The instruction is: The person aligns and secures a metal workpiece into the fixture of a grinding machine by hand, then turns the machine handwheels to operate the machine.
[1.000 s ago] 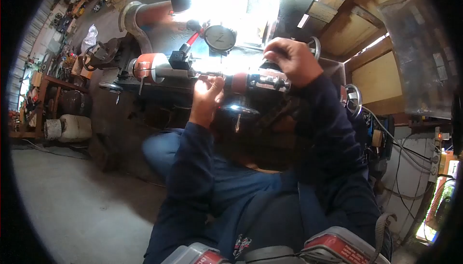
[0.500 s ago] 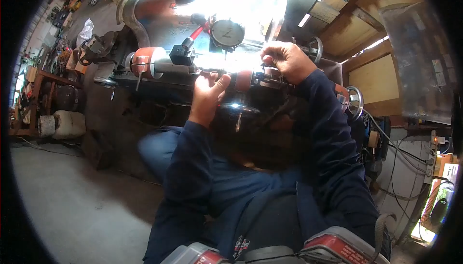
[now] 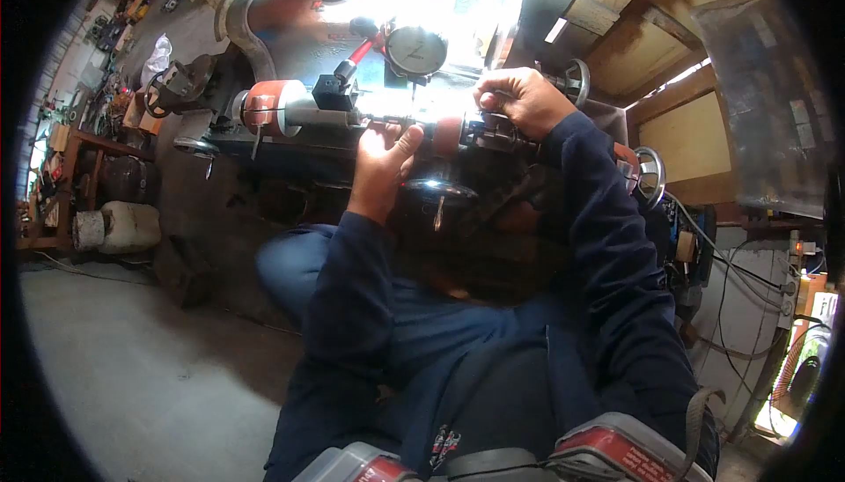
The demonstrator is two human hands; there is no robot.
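Through the head camera I have both bare hands at a dark metal machine bed (image 3: 304,153), well apart from each other. My left hand (image 3: 380,161) is near the middle of the bed's front edge, fingertips up against a thin, shiny metal rod (image 3: 396,119), thumb raised off to the right. Can't tell if the fingers close fully round it. My right hand (image 3: 524,105) is further along toward the bed's right end, thumb and forefinger pinched in by a dark, shiny metal fitting (image 3: 497,132); can't tell whether anything sits between them.

The rod lies along the bed between a grey metal cylinder (image 3: 321,115) on the left and a short orange-brown ring-shaped block (image 3: 448,134) on the right. Left of the grey cylinder: an orange drum with a white rim (image 3: 275,108), near the bed's left end.

Behind the rod, a round pale-faced dial gauge (image 3: 416,50), stem pointing down; I can't see whether it touches, glare hides it. Beside it, a red-handled arm (image 3: 359,56) slopes down to a black square block (image 3: 335,94) just over the grey cylinder.

A chrome handwheel (image 3: 439,188) juts out below the front edge, and a silver spoked handwheel (image 3: 650,177) at the right end.
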